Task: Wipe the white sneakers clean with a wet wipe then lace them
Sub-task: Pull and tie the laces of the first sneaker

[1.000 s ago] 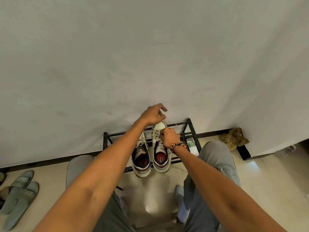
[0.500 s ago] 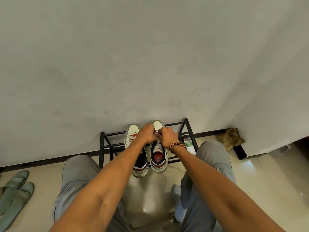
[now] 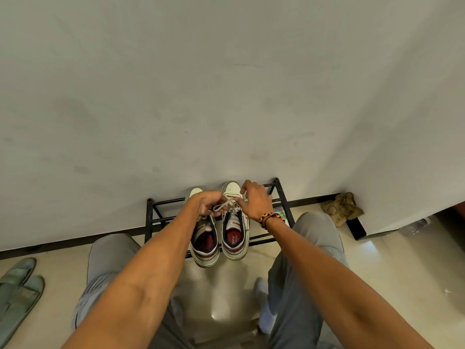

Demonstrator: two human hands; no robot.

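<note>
Two white sneakers with red insoles stand side by side on a low black rack (image 3: 281, 195), toes to the wall. My left hand (image 3: 207, 204) hovers over the left sneaker (image 3: 205, 244) and pinches a white lace (image 3: 222, 205) that runs across to the right sneaker (image 3: 235, 239). My right hand (image 3: 255, 201), with a braided band on the wrist, is over the right sneaker's front, fingers curled on the other end of the lace near the eyelets. The toe caps show beyond both hands.
A grey wall rises right behind the rack. A green-and-white packet (image 3: 283, 214) lies on the rack by my right wrist. Crumpled tan cloth (image 3: 342, 207) sits in the corner at right. Green slippers (image 3: 17, 288) lie on the floor at left. My knees flank the rack.
My left hand came down from above the toe caps to the laces. Both hands met over the right sneaker, then drew apart with the lace stretched between them.
</note>
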